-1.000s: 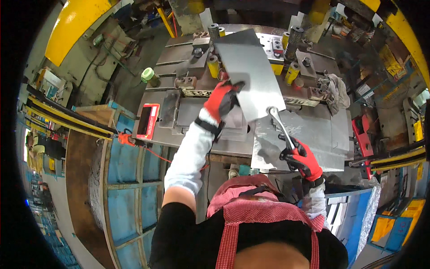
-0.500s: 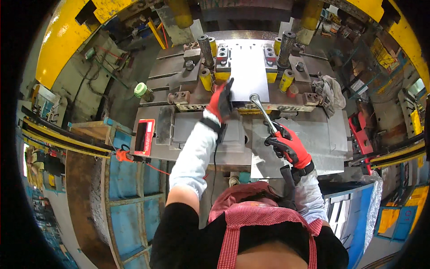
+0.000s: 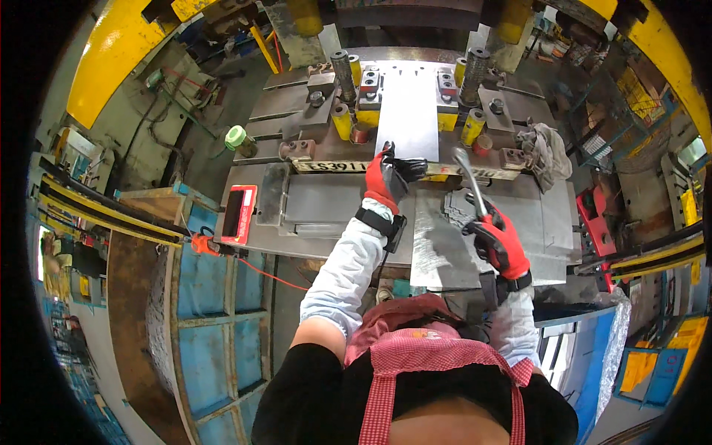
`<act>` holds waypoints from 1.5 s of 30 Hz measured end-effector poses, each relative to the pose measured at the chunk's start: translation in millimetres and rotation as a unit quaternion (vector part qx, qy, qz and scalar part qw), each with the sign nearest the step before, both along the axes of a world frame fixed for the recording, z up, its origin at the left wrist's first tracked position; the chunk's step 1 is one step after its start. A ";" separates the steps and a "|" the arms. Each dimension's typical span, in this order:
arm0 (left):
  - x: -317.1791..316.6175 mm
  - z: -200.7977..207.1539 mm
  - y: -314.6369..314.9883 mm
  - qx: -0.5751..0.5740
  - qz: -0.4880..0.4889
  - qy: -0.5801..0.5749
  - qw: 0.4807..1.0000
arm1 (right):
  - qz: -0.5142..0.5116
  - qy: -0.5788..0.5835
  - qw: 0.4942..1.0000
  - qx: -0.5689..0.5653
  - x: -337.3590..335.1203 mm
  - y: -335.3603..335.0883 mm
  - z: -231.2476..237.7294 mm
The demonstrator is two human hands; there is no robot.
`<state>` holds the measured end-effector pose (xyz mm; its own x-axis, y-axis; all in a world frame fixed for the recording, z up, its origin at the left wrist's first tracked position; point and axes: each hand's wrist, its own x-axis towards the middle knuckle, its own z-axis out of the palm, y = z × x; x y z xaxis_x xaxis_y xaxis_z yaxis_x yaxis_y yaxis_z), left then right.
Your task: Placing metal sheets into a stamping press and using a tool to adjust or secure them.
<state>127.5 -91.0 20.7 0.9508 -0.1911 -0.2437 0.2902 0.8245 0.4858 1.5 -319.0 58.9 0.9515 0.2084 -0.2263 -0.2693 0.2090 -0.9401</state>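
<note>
A bright flat metal sheet [image 3: 408,111] lies lengthwise between the die blocks of the press. At its near edge is my left hand [image 3: 391,178], in a red and black glove. Its thumb points up and away from the fingers, which stretch to the right; nothing shows in its grip, and I cannot tell if it touches the sheet. My right hand [image 3: 500,243], gloved alike, is closed around the handle of a ratchet-style wrench [image 3: 472,182]. The wrench's rounded metal head points up and away, over the die's front edge.
Guide posts [image 3: 475,78] and yellow cylinders [image 3: 473,127] flank the sheet. More flat sheets [image 3: 322,204] are stacked at left, beside a red-framed device [image 3: 239,215]. Large sheets [image 3: 445,259] lie at near right. A grey rag [image 3: 547,156] hangs at right; a green-lidded bottle [image 3: 237,139] stands left.
My left hand has moved right and its fingers have swung rightward. My right hand has drawn the wrench right and off the sheet. The sheet's near end sits slightly farther away.
</note>
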 end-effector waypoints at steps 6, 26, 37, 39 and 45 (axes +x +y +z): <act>3.9 -2.4 -6.8 0.018 0.012 -0.035 0.999 | -0.175 0.049 0.981 -0.067 -23.1 -85.0 -90.2; 8.4 -3.8 -13.8 0.045 0.086 -0.068 0.993 | -0.190 0.064 0.962 0.188 -33.1 -118.4 -187.1; 11.5 -6.4 -11.6 0.064 0.071 -0.072 0.993 | -0.199 0.097 0.962 0.157 -28.4 -121.3 -190.9; 12.4 -7.2 -9.7 0.075 0.070 -0.074 0.992 | -0.191 0.081 0.964 0.167 -29.2 -120.1 -187.2; 8.4 -4.4 -17.2 0.050 0.099 -0.085 0.990 | -0.179 0.077 0.966 0.169 -30.9 -124.0 -191.5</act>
<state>135.9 -108.2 16.3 0.9962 0.0197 -0.0849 0.0350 0.8019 0.5964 -29.4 -443.0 -132.6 0.9369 -0.0418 -0.3470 -0.2536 0.6020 -0.7571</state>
